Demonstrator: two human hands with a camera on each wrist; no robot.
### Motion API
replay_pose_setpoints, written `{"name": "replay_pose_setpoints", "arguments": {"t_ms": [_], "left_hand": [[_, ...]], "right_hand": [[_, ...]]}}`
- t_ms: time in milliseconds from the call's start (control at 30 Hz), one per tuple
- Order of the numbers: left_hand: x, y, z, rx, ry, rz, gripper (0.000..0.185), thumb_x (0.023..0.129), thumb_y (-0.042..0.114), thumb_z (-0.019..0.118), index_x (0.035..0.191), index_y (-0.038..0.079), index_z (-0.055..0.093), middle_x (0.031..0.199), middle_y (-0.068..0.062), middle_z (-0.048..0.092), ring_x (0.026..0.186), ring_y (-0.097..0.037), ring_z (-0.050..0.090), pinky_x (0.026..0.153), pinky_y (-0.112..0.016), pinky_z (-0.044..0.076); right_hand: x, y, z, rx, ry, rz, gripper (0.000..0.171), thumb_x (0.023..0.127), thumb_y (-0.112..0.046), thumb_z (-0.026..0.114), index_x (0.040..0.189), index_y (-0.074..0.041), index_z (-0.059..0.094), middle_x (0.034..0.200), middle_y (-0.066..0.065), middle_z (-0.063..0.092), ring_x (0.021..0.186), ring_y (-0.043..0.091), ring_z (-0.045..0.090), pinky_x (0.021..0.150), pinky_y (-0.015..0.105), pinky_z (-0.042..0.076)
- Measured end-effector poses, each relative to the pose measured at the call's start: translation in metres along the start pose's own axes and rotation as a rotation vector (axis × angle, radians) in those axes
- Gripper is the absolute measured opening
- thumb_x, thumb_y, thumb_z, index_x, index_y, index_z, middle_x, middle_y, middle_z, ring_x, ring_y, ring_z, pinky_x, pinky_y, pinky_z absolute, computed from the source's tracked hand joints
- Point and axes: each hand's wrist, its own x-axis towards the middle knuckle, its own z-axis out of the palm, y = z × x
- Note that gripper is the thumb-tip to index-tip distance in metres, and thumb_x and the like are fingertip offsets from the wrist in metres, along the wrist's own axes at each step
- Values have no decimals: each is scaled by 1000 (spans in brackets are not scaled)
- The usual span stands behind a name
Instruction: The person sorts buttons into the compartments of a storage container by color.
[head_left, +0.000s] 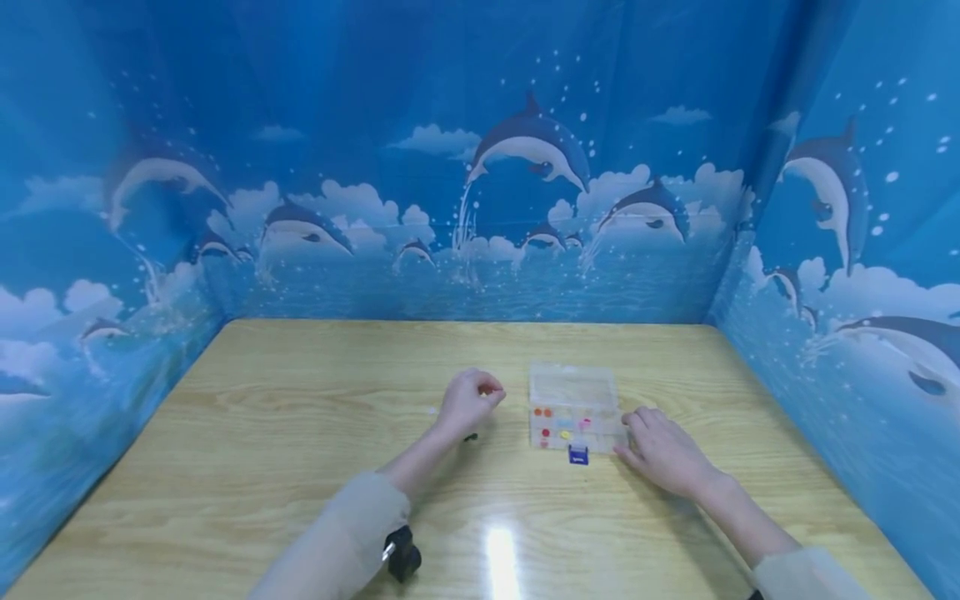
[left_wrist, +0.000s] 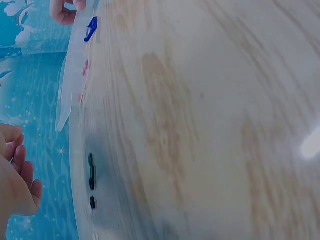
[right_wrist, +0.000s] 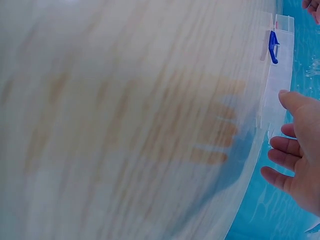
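A clear plastic compartment box [head_left: 573,417] stands on the table with its lid [head_left: 572,385] raised at the back. Small red, orange, yellow and pink pieces lie in its compartments. Its blue latch [head_left: 577,456] hangs at the front. My right hand [head_left: 663,450] rests at the box's right end, thumb by the front wall and fingers loosely extended beside it. To the left of the box hovers my left hand [head_left: 467,402], thumb and fingertips drawn together; whether something small is between them is hidden. Below it lie small dark green and black pieces [left_wrist: 92,172].
The wooden table [head_left: 300,467] is bounded at the back and sides by a blue dolphin-print curtain [head_left: 360,150]. A small whitish piece [head_left: 432,410] lies left of my left hand. A black device [head_left: 403,554] is strapped at the left wrist.
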Motion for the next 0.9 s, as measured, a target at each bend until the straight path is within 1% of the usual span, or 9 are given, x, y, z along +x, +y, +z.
{"name": "replay_pose_setpoints", "arguments": {"t_ms": [67,267,333,467,600,733,900], "left_hand": [[-1,-3,-3,2,4,-8,5,83,14,67,85,10,67,84,0,58,82,-18,51,73,-34,43],[-2,-13,-12,10,15,21,4,83,12,67,83,9,67,83,-1,58,81,-19,52,73,-34,44],[-3,-16,-14,19,12,16,4,83,13,67,84,9,67,83,0,58,81,-18,51,73,-34,43],[-6,-18,-19,54,14,-1,4,82,13,67,84,9,67,83,-1,57,81,-18,50,73,-34,43],[-8,-19,-22,95,23,-5,4,83,12,67,84,9,68,83,-1,58,81,-18,51,73,-34,42],[-10,-21,-25,106,19,-5,4,82,12,67,83,8,67,82,-1,57,79,-17,49,71,-33,42],[-14,-29,-28,123,17,30,4,79,11,69,81,7,68,78,0,56,77,-17,49,70,-32,40]], "right_hand": [[0,0,0,0,-2,0,36,84,-24,67,103,5,55,97,15,55,90,30,54,76,44,47],[0,-1,-1,2,-3,9,36,84,-24,67,102,5,56,97,15,55,90,30,54,76,44,47],[0,-1,-1,1,0,9,36,84,-24,67,102,5,56,97,15,55,91,30,54,76,44,47],[0,-1,0,-2,9,0,37,83,-24,67,102,5,56,96,15,55,90,30,54,76,44,47],[0,1,3,-9,25,-12,37,83,-24,68,102,5,55,95,14,55,89,30,54,75,43,47],[0,1,4,-3,18,-4,38,83,-25,67,102,6,55,96,15,55,90,30,54,77,44,47],[2,-1,1,9,3,11,39,83,-24,67,104,7,56,98,16,56,92,32,54,79,46,47]]}}
